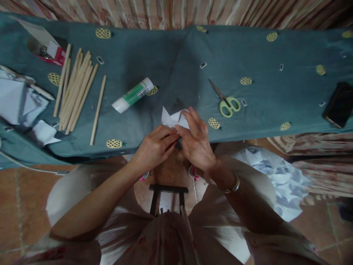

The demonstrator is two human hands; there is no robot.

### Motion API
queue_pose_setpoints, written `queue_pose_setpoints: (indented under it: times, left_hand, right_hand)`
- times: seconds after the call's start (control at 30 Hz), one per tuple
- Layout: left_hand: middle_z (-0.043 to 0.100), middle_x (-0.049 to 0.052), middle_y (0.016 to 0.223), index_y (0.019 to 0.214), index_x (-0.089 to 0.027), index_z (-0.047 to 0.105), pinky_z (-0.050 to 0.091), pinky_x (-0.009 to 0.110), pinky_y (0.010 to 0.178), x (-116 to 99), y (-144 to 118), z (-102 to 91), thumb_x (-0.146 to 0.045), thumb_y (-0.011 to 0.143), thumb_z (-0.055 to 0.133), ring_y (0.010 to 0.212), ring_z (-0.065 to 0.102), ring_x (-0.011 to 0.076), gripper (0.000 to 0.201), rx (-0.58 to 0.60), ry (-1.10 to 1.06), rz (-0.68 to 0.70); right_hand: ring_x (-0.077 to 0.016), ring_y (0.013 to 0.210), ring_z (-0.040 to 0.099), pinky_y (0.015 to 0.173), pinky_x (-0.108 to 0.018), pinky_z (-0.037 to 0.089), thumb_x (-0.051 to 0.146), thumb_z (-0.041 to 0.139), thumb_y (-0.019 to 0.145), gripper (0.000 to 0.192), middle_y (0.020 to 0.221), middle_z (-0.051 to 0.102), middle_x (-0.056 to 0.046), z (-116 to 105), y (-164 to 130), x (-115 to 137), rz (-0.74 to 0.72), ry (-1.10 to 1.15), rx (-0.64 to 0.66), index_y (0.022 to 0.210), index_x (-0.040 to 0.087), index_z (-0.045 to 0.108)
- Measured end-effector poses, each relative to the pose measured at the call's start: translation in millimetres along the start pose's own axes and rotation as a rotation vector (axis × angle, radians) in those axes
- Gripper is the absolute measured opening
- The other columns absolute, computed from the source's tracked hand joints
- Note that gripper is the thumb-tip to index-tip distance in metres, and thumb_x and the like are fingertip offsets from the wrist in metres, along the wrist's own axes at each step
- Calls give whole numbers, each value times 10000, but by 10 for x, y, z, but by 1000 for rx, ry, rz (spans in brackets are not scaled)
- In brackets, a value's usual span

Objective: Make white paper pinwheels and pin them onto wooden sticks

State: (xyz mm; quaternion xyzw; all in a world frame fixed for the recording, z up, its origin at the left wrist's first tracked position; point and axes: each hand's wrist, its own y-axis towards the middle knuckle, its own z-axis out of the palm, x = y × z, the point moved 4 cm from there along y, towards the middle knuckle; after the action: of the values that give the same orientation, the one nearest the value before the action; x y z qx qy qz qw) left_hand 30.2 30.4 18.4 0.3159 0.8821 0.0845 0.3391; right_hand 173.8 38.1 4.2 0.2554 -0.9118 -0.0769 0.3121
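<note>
Teal-clothed bench (157, 51): at frame centre, folded white paper (174, 118), long axis crosswise, projecting above left hand (154, 148) and right hand (197, 142); both hold it, neither nearer.

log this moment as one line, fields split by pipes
left hand: on folded white paper | right hand: same paper | left side: glue stick, wooden sticks | right side: green-handled scissors, phone

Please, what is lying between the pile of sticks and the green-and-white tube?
In the head view, one separate stick lies between the pile and the tube.
</note>
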Motion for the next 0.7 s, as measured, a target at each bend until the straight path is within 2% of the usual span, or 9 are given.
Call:
queue_pose_setpoints:
  times: [0.13,0.2,0.3,0.4,0.5,0.6,0.7]
  left_hand:
    - [685,101,950,1040,-126,674,561,347,789,-1,-10,-7,-115,892,562,908,637,202,186,-25,-15,23]
    - [686,101,950,1053,-122,670,567,345,790,-3,-13,-11,-120,896,562,907,638,199,191,-27,1,34]
    - [689,97,959,1048,-124,670,576,343,790,-10,-13,-22,-141,899,572,904,644,196,179,-49,38,57]
    - [692,99,962,1046,-119,668,579,342,784,-11,-17,-20,-137,893,582,904,649,199,176,-64,44,67]
    - [693,103,970,1066,-120,662,572,346,797,-6,-27,-12,-129,891,581,915,645,202,193,-64,22,53]
    - [691,107,997,1102,-131,650,557,361,825,-1,-28,-33,-160,896,590,938,637,207,216,-57,-12,26]
    - [683,101,1047,1187,-174,615,539,386,859,39,-5,-119,-254,878,647,977,627,223,320,-94,-7,-49]
  right_hand:
    - [-256,1488,237,1160,-537,336,85,409,903,466,1542,375,-16,-122,-1,-19,-61,36,-6,1273,331,548]
    - [-244,1450,326,1146,-524,369,117,414,920,444,1504,430,-41,-192,12,-59,-35,60,-54,1299,319,524]
    - [-265,1339,478,1115,-542,402,217,502,915,387,1401,536,-110,-267,42,-165,77,61,-157,1301,248,518]
    - [-295,1282,526,1086,-546,427,276,615,858,265,1354,576,-136,-267,62,-271,191,42,-189,1116,217,619]
    - [-284,1254,554,1062,-525,450,250,625,843,58,1335,601,-111,-245,86,-316,234,51,-185,890,233,654]
    - [-263,1185,608,1030,-502,475,223,609,842,49,1245,662,-102,-257,133,-323,260,117,-203,810,227,646]
    - [-214,1023,676,923,-429,536,227,605,835,54,1129,712,-67,-277,196,-340,315,253,-232,795,227,641]
